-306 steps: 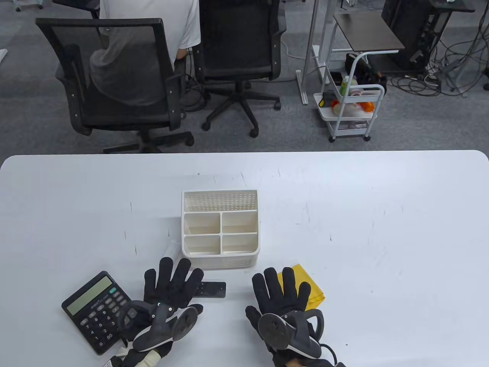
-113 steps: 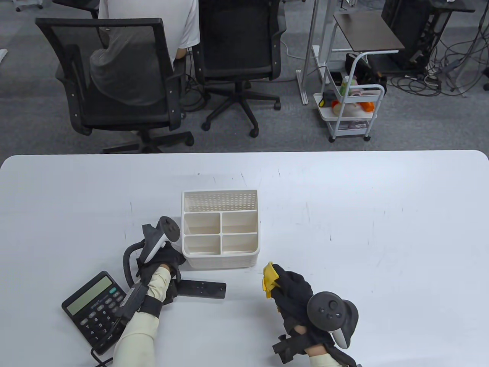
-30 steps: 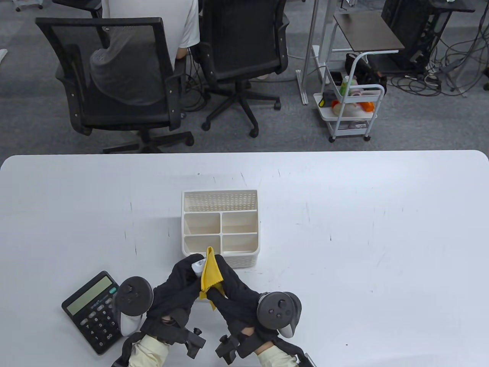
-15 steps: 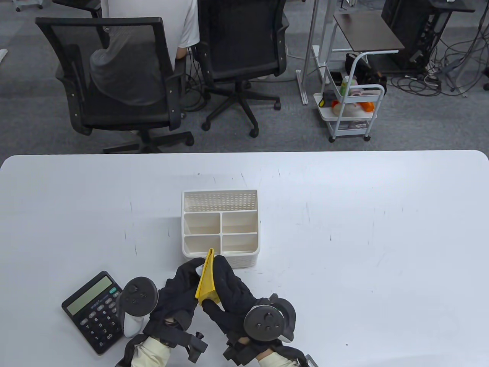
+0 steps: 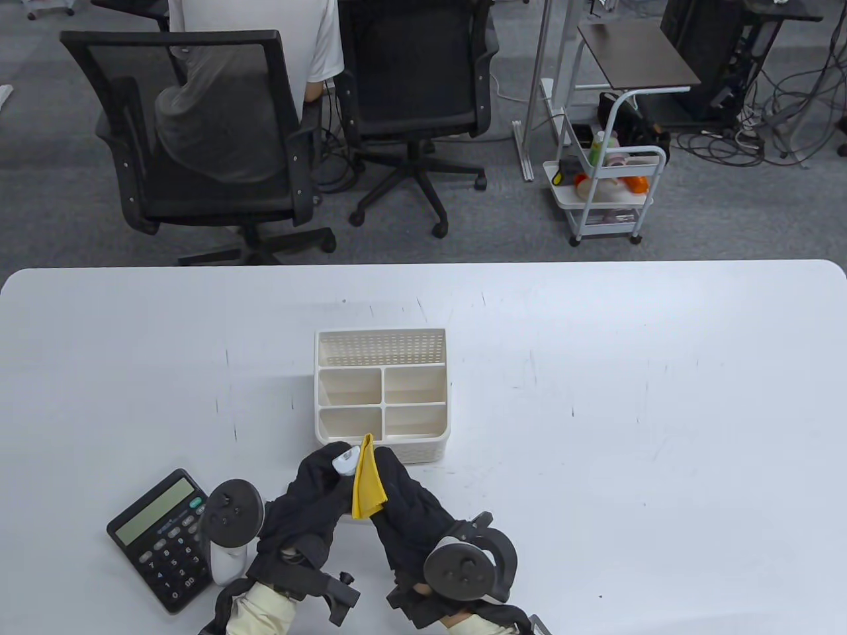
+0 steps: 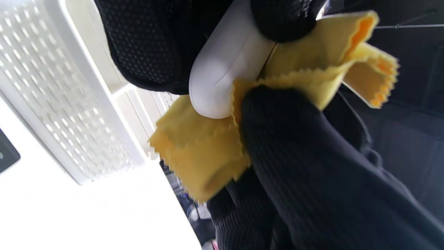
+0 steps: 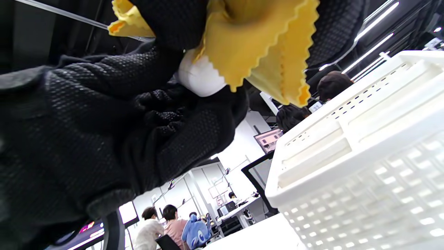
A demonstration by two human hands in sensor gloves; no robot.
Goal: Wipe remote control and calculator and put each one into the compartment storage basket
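Remote control (image 5: 344, 459): white rounded end visible, held off the counter (image 5: 595, 397) just in front of the compartment storage basket's (image 5: 382, 446) near wall; remainder hidden inside the gloves. Left hand (image 5: 311, 489): fingers curled round the remote, gripping it; in the left wrist view (image 6: 222, 80) the white casing emerges between the gloved fingers (image 6: 145, 41). Right hand (image 5: 403, 503): fingers closed on a yellow cloth (image 5: 366, 479) and pressing it against the remote's side; cloth with pinked edges, folded, one corner standing up toward the basket's near rim. In the right wrist view the cloth (image 7: 256, 45) drapes over the remote's white end (image 7: 199, 81), basket wall (image 7: 364, 173) close beside it.

Compartment storage basket: white, perforated walls, standing at mid-counter; four small front compartments and one long rear compartment, all showing bare interiors.

Calculator (image 5: 162, 536): black, grey display, lying flat on the counter to the front-left of the basket, just beside the left hand's tracker (image 5: 228, 522).

Beyond the basket, off the counter: two black office chairs (image 5: 198, 132), a seated person, a white trolley (image 5: 609, 192).
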